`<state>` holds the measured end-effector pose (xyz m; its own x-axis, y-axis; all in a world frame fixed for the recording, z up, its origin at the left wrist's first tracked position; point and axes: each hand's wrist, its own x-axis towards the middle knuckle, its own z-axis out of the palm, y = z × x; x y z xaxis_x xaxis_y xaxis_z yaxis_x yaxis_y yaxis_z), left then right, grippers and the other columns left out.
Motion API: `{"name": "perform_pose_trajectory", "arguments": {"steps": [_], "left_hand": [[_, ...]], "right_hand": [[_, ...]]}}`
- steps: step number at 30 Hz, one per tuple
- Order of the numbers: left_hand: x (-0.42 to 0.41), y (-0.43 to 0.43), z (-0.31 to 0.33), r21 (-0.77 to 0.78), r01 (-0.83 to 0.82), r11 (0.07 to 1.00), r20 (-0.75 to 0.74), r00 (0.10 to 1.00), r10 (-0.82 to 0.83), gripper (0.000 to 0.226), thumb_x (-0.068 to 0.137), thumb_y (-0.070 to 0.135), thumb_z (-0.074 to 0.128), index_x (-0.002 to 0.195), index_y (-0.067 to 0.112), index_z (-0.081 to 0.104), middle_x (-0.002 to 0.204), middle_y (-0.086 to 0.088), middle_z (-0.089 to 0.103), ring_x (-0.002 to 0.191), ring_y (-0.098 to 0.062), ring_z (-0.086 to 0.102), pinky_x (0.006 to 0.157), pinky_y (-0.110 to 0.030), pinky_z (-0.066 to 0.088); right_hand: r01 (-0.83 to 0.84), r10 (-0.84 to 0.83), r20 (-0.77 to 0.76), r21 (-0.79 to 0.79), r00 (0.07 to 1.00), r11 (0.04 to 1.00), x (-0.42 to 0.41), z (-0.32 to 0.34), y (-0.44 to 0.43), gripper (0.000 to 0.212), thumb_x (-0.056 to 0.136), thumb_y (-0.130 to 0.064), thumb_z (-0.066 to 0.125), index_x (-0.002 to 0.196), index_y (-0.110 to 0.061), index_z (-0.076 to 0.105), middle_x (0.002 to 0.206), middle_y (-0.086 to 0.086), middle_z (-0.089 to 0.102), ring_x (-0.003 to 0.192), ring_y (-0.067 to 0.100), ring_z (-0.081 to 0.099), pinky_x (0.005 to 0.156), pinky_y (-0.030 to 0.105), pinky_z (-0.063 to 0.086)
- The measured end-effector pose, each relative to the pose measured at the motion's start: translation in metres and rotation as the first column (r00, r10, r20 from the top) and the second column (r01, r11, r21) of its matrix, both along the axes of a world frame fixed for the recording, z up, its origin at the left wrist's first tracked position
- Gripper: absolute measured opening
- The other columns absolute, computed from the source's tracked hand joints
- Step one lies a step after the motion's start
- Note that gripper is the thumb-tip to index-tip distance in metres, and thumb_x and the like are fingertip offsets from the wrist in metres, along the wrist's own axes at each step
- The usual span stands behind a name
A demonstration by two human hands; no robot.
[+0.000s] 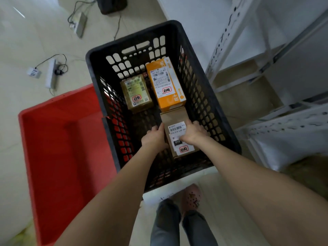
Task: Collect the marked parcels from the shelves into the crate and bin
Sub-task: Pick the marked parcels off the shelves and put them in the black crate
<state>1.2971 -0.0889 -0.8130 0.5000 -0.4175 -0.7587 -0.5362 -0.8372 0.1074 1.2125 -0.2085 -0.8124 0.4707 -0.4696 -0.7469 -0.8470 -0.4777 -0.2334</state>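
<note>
A brown parcel (174, 117) lies low in the centre of the frame, inside the black crate (134, 39). Its long axis runs up and down the picture, the upper end leaning slightly left. Its white label faces up, with the red-stamped end nearest the bottom edge. The left hand (155, 136) curls over the parcel's left long side and the right hand (194, 133) over its right long side, so each grip is closed round the box (whether it rests on the crate's bottom or hangs just above it I cannot tell).

The crate stands on a pale tiled floor (26, 41). A red bin (53, 139) sits against its left wall, and white metal shelving (248, 55) fills the right of the frame. Two power strips (51, 73) with cables lie in the upper left, and a pink clog (192, 195) shows at lower centre.

Higher in the crate lie an orange parcel (165, 84), just beside the brown one's upper end, and an olive-brown parcel (136, 93) to its left. Both lie label up and bear red stamps.
</note>
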Motion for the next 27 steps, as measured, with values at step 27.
{"name": "perform_pose_trajectory", "arguments": {"steps": [27], "left_hand": [[-0.159, -0.026, 0.226, -0.217, 0.722, 0.657, 0.277, 0.691, -0.667, 0.087, 0.085, 0.033, 0.065, 0.152, 0.021, 0.010, 0.147, -0.012, 0.032, 0.133, -0.033, 0.036, 0.099, -0.046, 0.042]], "right_hand": [[0.473, -0.393, 0.269, -0.394, 0.879, 0.788, -0.220, 0.238, 0.078, 0.069, 0.087, -0.035, 0.065, 0.144, -0.021, 0.029, 0.141, 0.008, 0.039, 0.128, 0.029, 0.039, 0.099, 0.041, 0.041]]}}
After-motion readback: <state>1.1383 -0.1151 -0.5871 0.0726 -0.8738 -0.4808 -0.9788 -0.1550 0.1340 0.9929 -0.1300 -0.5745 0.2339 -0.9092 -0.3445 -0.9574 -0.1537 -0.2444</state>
